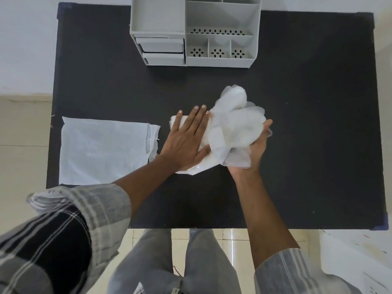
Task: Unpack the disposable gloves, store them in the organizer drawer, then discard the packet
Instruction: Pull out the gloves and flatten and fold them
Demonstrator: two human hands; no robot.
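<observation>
Both hands work: left hand [186, 143] flat on gloves [231, 124], right hand [252, 149] grip clutching crinkly film.

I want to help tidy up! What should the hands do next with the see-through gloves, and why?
Probably fold the gloves bunched in the right hand flatter. The left hand pins the rest down, and the organizer's drawers look shallow and barely open.

You see one view only, from the wearer's head. It looks steeply down, close over the black table [297, 145].
</observation>
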